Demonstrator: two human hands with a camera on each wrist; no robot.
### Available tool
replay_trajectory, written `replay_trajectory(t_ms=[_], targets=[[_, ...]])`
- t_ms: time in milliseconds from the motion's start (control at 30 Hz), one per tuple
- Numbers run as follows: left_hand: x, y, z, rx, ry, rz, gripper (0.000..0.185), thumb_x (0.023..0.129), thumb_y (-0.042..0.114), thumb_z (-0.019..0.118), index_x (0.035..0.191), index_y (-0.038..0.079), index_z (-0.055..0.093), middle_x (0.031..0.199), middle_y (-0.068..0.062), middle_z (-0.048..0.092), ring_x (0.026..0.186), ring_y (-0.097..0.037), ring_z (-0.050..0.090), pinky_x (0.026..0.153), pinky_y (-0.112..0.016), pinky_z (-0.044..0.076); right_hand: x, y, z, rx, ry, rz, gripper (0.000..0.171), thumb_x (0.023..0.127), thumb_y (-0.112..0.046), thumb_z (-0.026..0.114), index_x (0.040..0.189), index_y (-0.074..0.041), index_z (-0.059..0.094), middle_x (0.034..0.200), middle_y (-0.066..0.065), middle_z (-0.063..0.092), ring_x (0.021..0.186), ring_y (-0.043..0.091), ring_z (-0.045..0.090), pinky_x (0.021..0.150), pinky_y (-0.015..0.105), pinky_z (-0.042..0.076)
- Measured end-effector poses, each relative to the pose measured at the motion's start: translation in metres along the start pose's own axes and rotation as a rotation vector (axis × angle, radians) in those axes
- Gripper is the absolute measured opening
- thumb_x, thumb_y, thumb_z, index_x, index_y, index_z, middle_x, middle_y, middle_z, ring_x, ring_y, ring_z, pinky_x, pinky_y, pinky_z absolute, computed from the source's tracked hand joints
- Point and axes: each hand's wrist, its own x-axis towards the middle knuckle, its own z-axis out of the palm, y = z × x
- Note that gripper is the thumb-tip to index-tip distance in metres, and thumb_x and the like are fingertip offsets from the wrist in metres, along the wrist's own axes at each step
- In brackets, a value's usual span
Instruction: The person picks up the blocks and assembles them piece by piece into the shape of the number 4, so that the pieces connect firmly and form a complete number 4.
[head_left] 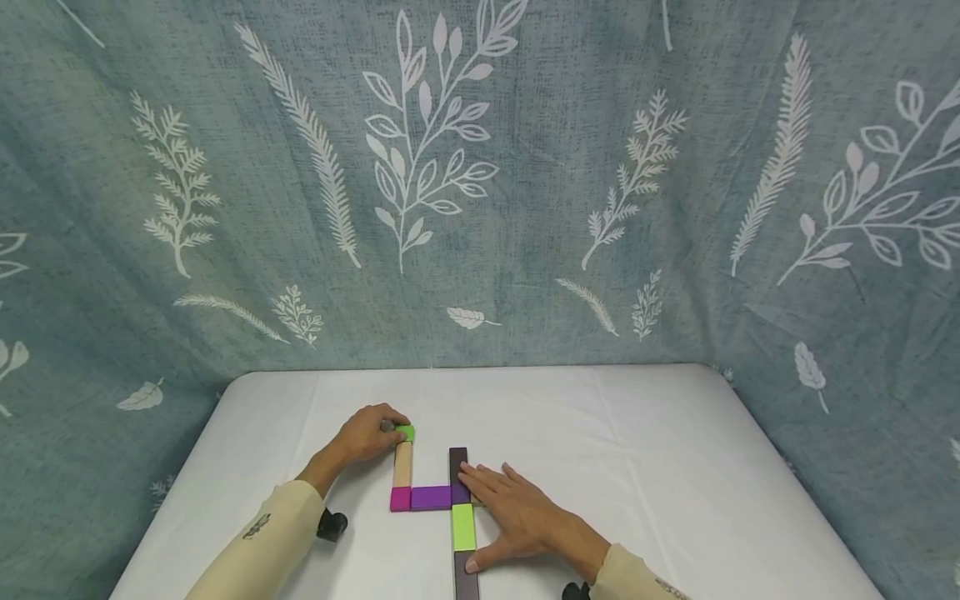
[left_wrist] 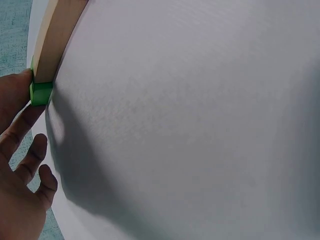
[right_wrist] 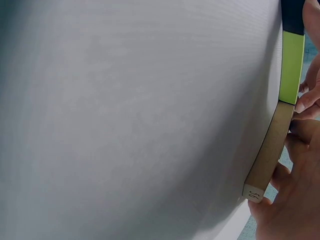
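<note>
At the far end of a row of flat coloured blocks, my left hand [head_left: 371,433] pinches a small green block [head_left: 406,433] between thumb and finger. In the left wrist view the green block [left_wrist: 42,93] meets the end of a beige block [left_wrist: 60,40]. Below the beige block, the line turns at a magenta block [head_left: 401,499] into a purple block [head_left: 431,497]. My right hand [head_left: 525,517] lies with fingers spread, fingertips at a dark block [head_left: 458,462] and thumb on a lower dark block [head_left: 466,575]. A lime block [head_left: 463,527] lies between them.
The blocks lie on a white-covered table [head_left: 637,450]. A tan block [right_wrist: 267,155] with a marked pale end runs beside the right fingers in the right wrist view. Behind the table hangs a blue-green curtain [head_left: 540,208] with white leaf prints.
</note>
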Motion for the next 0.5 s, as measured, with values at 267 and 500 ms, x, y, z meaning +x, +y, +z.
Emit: replay_trajectory(t_ms=[267,500], targets=[[-0.0021,0.0021,-0.0003,-0.003,0.0,-0.01,0.02,0.091,0.018,0.074,0.11,0.011,0.078,0.108,-0.002,0.071,0.108,-0.029,0.064,0.097,-0.051,0.048,-0.0002,0.0,-0.0008,-0.008,0.007,-0.008,0.121,0.072,-0.086,0.063,0.162,-0.016,0.023,0.168,-0.002,0.02,0.151,0.024,0.024,0.119,0.054,0.019],[-0.0039,0.0033,-0.0006,0.001,0.004,-0.016,0.02,0.092,0.017,0.074,0.11,0.011,0.078,0.107,-0.002,0.071,0.107,-0.028,0.064,0.096,-0.051,0.048,-0.0003,-0.0007,0.0002,-0.013,0.017,-0.013,0.121,0.072,-0.086,0.063,0.162,-0.015,0.023,0.168,-0.002,0.02,0.151,0.024,0.025,0.119,0.054,0.019]])
